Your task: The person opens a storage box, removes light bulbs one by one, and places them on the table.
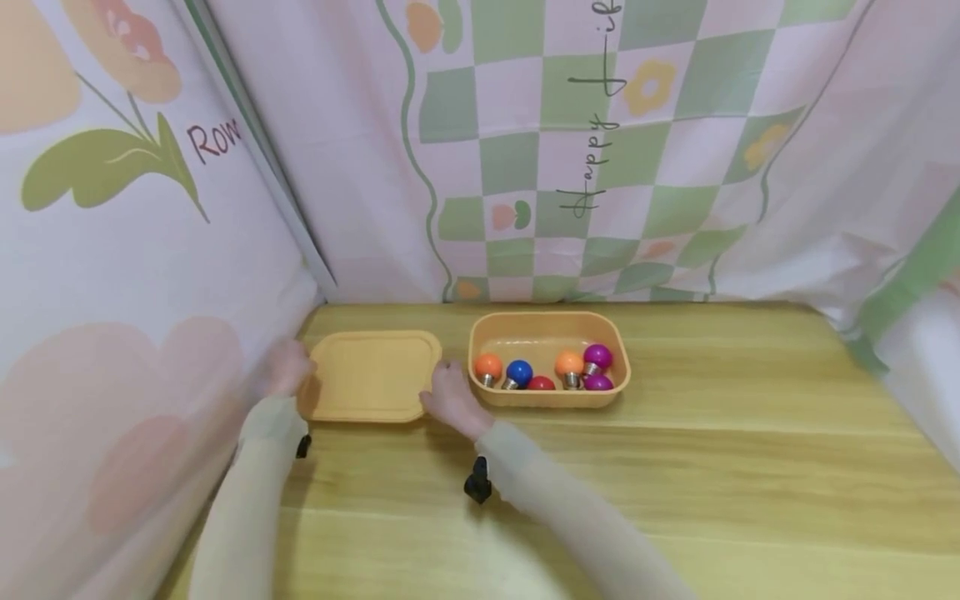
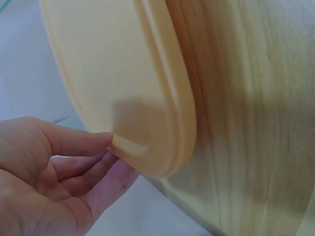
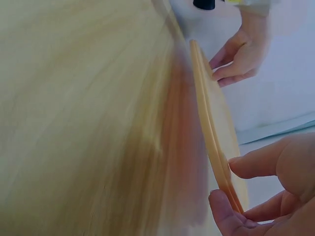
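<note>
A flat orange-yellow lid [image 1: 375, 375] with rounded corners lies between my two hands in the head view. My left hand [image 2: 54, 172] pinches one short end, thumb on the upper face and fingers underneath. At the other end my right hand [image 3: 275, 182] grips the rim between thumb and fingers. The right wrist view has the lid [image 3: 216, 128] edge-on, raised off the wood. Just right of my right hand [image 1: 453, 398] stands a matching open box [image 1: 547, 401]. Inside are two orange bulbs, a blue bulb [image 1: 519, 372], a red bulb [image 1: 542, 383] and two purple ones.
The wooden table [image 1: 712, 483] runs on to the right and toward me. A patterned curtain [image 1: 570, 150] hangs along the back edge, and a printed cloth [image 1: 135, 333] closes the left side, close beside my left hand.
</note>
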Demonstrator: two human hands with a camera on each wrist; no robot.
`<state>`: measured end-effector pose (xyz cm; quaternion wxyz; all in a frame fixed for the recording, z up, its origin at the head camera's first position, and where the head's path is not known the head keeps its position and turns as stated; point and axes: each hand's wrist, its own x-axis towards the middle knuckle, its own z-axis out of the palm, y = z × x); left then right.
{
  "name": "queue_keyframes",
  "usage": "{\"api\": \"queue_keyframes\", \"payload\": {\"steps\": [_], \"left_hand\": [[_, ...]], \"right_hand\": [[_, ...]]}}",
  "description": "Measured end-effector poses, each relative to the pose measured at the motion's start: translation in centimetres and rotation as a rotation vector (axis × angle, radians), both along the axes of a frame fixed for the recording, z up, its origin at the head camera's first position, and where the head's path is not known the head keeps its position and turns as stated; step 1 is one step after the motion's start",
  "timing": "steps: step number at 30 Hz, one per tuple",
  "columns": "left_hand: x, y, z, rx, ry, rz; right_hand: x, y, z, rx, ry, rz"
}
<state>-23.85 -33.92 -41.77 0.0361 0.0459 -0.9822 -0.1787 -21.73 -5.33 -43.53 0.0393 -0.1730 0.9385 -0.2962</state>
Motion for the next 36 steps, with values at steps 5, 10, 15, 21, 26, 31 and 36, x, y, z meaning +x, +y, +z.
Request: {"api": "queue_keyframes", "payload": {"steps": [5,10,15,21,26,31,36], "left_hand": [[-0.4,0.1,-0.2,0.003,-0.032,-0.011],[-1.0,0.7,-1.0,-0.013,-0.047,0.070],[-1.2,0.9,-1.8,-0.055,-0.028,0.114],[-1.6,0.7,-2.2,-0.038,-0.070,0.162],[-2.8,-0.6,-3.7,-0.055,-0.067,0.185],[-1.9,0.5,-2.4,-0.034,-0.049,0.206],[-2.0,0.4,-2.7,-0.033,-0.024,0.219]], "right_hand": [[-0.9,-0.2,-1.0,0.034,-0.060,-0.014],[-1.3,-0.4,-1.7,0.080,-0.073,-0.022],[-1.3,-0.6,-1.7,0.106,-0.110,-0.056],[-1.8,-1.1,-1.6,0.130,-0.122,-0.077],[-2.0,-1.5,-1.7,0.166,-0.120,-0.056],[-2.3,-1.8,-1.7,0.156,-0.122,-0.054],[-2.4,-2.0,-1.6,0.168,-0.125,-0.046]]}}
